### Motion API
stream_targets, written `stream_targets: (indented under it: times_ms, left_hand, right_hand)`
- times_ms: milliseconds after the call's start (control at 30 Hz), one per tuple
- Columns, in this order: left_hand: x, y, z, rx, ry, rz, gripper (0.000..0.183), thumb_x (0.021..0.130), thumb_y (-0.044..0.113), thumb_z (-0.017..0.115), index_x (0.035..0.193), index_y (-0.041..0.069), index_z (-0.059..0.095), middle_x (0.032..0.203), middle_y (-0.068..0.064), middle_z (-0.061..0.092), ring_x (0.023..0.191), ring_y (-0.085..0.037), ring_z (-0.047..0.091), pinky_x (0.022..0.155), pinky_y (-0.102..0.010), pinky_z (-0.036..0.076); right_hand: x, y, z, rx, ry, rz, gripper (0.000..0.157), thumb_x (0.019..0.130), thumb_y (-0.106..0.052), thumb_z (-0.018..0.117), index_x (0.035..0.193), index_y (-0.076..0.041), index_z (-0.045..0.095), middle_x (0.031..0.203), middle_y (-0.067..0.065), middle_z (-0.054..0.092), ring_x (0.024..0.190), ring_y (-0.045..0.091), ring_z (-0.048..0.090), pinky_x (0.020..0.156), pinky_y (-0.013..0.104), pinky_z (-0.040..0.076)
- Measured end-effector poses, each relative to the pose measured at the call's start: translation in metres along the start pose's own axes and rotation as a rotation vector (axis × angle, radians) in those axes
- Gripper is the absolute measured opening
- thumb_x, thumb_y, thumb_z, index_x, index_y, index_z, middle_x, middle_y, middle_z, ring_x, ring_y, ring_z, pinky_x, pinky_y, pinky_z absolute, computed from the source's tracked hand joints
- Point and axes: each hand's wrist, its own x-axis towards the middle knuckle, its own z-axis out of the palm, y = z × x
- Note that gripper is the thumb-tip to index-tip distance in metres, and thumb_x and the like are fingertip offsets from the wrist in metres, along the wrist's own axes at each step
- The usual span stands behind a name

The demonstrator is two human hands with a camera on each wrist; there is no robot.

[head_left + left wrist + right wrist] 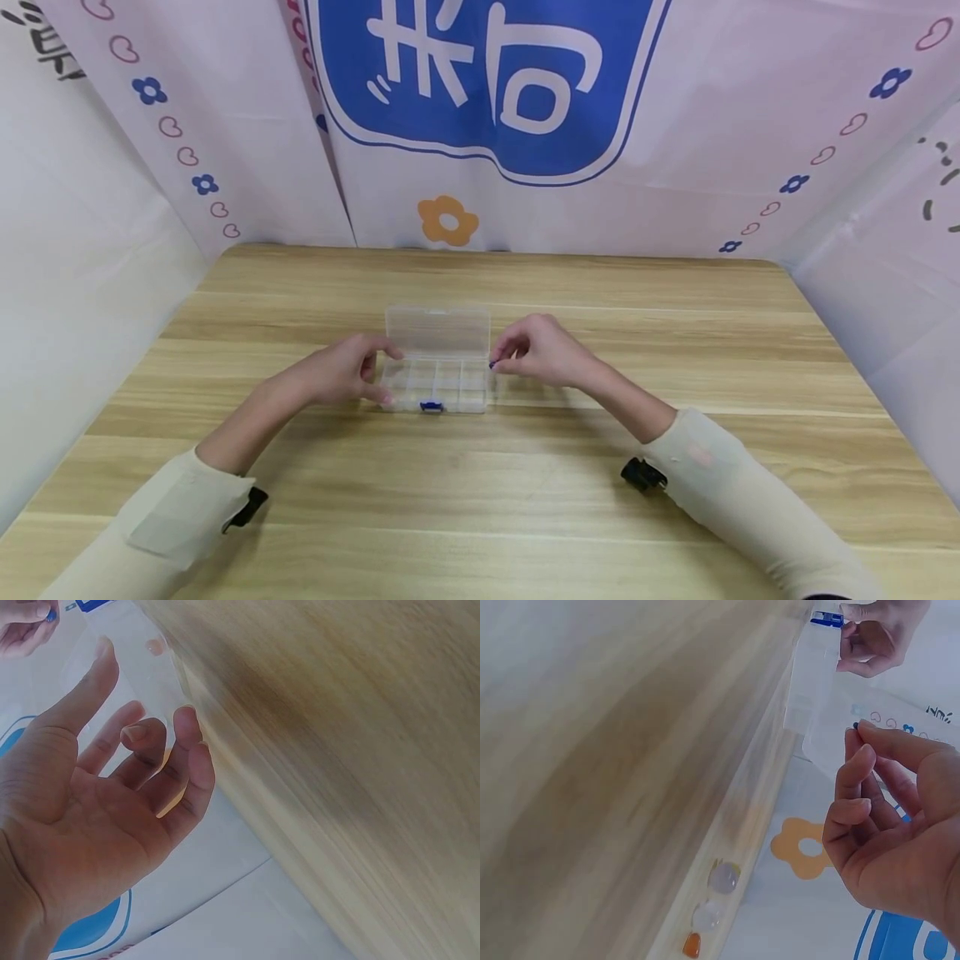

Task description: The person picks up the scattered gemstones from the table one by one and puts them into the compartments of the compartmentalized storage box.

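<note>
A clear plastic compartment box [468, 407] lies on the table with its lid [437, 333] raised at the back and a blue latch [431, 407] at the front. My left hand [348, 371] holds the box's left end, thumb at the front corner and index finger by the hinge side. Beside the right end, my right hand [546, 352] pinches a small dark blue or purple bead-like piece [856, 726] between thumb and index finger. That piece [51, 615] looks blue in the left wrist view. Its exact kind I cannot tell.
On the table, the right wrist view shows two small clear round pieces [724, 877] and an orange piece [692, 945] near the far edge. A printed cloth [675, 167] hangs behind the wood-grain table [480, 517].
</note>
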Motion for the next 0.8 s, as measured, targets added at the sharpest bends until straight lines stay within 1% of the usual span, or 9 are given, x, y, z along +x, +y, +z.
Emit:
stream_targets:
  times_ms: [333, 433, 600, 800]
  left_hand:
    - [0.0, -0.001, -0.001, 0.0, -0.003, 0.011, 0.06, 0.085, 0.016, 0.087, 0.133, -0.007, 0.06, 0.072, -0.002, 0.049, 0.067, -0.016, 0.045, 0.062, -0.032, 0.041]
    - [0.001, -0.002, -0.001, 0.001, -0.004, 0.01, 0.06, 0.085, 0.016, 0.087, 0.133, -0.007, 0.06, 0.072, -0.002, 0.049, 0.067, -0.016, 0.045, 0.063, -0.032, 0.041]
    - [0.001, -0.003, 0.0, 0.006, 0.0, 0.009, 0.06, 0.085, 0.016, 0.088, 0.133, -0.007, 0.06, 0.072, -0.002, 0.049, 0.067, -0.016, 0.045, 0.063, -0.032, 0.041]
    - [0.0, -0.004, 0.0, 0.007, 0.002, 0.014, 0.06, 0.085, 0.016, 0.087, 0.133, -0.007, 0.061, 0.072, -0.002, 0.049, 0.067, -0.016, 0.045, 0.062, -0.031, 0.04]
  right_hand:
    - [0.009, -0.007, 0.006, 0.018, -0.003, -0.009, 0.006, 0.093, -0.003, 0.077, 0.088, -0.006, 0.078, 0.083, 0.0, 0.074, 0.076, 0.01, 0.065, 0.069, 0.025, 0.054]
    - [0.011, -0.01, 0.008, 0.03, 0.001, -0.02, 0.005, 0.093, -0.003, 0.077, 0.088, -0.004, 0.078, 0.083, 0.001, 0.074, 0.075, 0.01, 0.066, 0.067, 0.025, 0.054]
    - [0.014, -0.014, 0.011, 0.045, 0.003, -0.013, 0.005, 0.093, -0.003, 0.077, 0.088, -0.004, 0.079, 0.083, 0.002, 0.075, 0.074, 0.011, 0.066, 0.063, 0.024, 0.052]
    - [0.019, -0.017, 0.016, 0.035, -0.007, -0.009, 0.005, 0.093, -0.003, 0.077, 0.088, -0.004, 0.079, 0.083, 0.001, 0.074, 0.075, 0.012, 0.067, 0.066, 0.023, 0.053]
